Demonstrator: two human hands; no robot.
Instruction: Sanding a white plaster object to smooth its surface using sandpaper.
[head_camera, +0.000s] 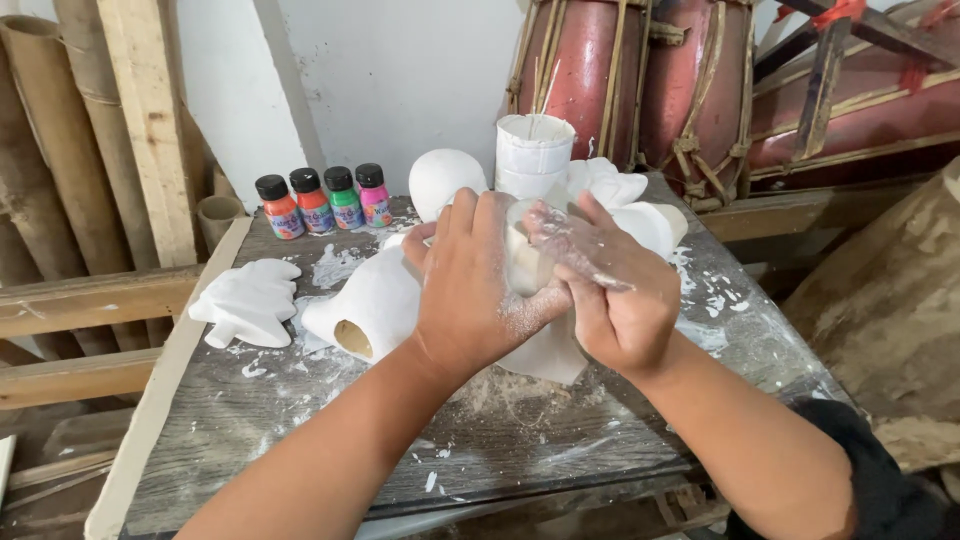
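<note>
1. The left hand (470, 290) clasps a white plaster figure (525, 262), fingers wrapped over its top.
2. The right hand (615, 295) grips the same figure from the other side, dusted with white powder.
3. Under the left hand lies a hollow plaster cast (365, 305) on the table (300, 420).
4. Beyond the left hand stand four paint bottles (325, 200).
</note>
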